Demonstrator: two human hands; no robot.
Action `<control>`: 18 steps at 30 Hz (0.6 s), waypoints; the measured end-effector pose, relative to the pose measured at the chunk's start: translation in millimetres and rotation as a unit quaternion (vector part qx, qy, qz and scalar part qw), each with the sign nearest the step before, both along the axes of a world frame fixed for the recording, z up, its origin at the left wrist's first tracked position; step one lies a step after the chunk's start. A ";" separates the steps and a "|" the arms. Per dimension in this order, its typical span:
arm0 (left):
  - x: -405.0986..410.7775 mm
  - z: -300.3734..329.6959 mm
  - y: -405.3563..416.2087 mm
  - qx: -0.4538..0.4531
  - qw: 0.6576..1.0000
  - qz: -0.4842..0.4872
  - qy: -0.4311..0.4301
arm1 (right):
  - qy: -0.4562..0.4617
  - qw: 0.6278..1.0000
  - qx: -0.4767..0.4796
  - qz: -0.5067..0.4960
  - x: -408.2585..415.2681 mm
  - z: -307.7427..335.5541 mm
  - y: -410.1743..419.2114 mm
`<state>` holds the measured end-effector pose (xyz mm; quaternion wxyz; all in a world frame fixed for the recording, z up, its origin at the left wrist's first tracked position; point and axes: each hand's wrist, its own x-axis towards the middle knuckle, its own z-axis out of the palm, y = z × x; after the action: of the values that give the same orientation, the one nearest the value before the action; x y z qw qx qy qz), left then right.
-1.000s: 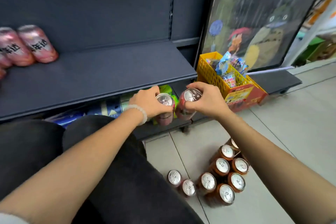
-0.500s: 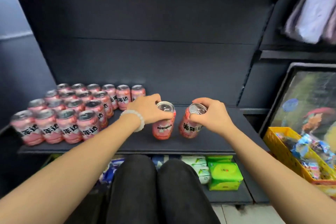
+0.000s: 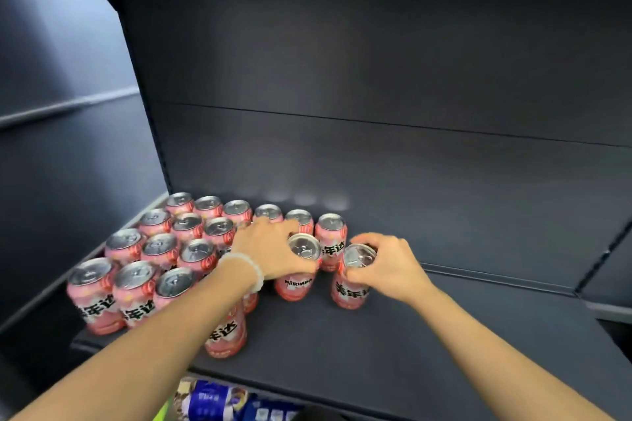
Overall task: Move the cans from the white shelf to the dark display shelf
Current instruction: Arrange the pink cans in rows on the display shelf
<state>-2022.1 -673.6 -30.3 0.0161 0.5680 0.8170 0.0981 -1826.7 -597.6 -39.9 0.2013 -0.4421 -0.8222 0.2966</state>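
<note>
Two pink cans stand upright on the dark display shelf [image 3: 410,345], each under one of the person's hands. The left can [image 3: 298,270], marked MIRINDA on its side, sits just right of the block of cans already on the shelf; the right can [image 3: 352,278], with black Chinese characters on its label, stands a short gap further right, apart from the first.

The left hand [image 3: 270,249] reaches in from the lower left and wraps the upper part of the left can, fingers curled around its far side and thumb along the near rim, clenched on it. A pale bead bracelet [image 3: 251,267] circles that wrist. The right hand [image 3: 390,263] comes in from the lower right and grasps the right can near its top, thumb on the near side and fingers curved over the far rim, so part of the silver lid shows between them. Both can bottoms appear to rest on the shelf surface, though the blur makes the contact hard to judge.

To the left, the group of pink cans [image 3: 154,249] fills the shelf's left part in rows, reaching back to the rear panel; one more can [image 3: 331,236] of the back row stands just behind the two held ones. The left forearm crosses in front of several cans and hides parts of them. The shelf to the right of the right can is bare. Below the shelf's front edge, blue and white packages [image 3: 219,400] show on a lower level.
</note>
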 end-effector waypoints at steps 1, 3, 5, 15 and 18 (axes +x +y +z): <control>-5.0 -3.6 6.2 -0.002 1.000 -0.002 0.003 | 0.000 1.000 -0.001 0.001 -6.1 -3.2 5.8; -12.9 -11.1 16.2 -0.004 1.000 -0.005 0.006 | -0.003 1.000 -0.007 0.003 -16.3 -8.9 13.8; -19.7 -18.7 25.3 -0.005 1.000 -0.002 -0.003 | -0.008 1.000 -0.013 0.005 -25.4 -15.0 20.8; -46.5 -32.1 41.6 -0.040 0.998 -0.041 -0.030 | -0.029 0.999 -0.013 0.010 -52.4 -33.4 30.5; -48.8 -33.8 39.9 -0.021 0.998 -0.043 0.031 | -0.037 0.998 -0.019 0.046 -51.0 -33.3 35.4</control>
<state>-2070.9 -633.7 -64.1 0.0073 0.6049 0.7938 0.0626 -1877.7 -562.2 -73.2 0.1487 -0.4181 -0.8428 0.3047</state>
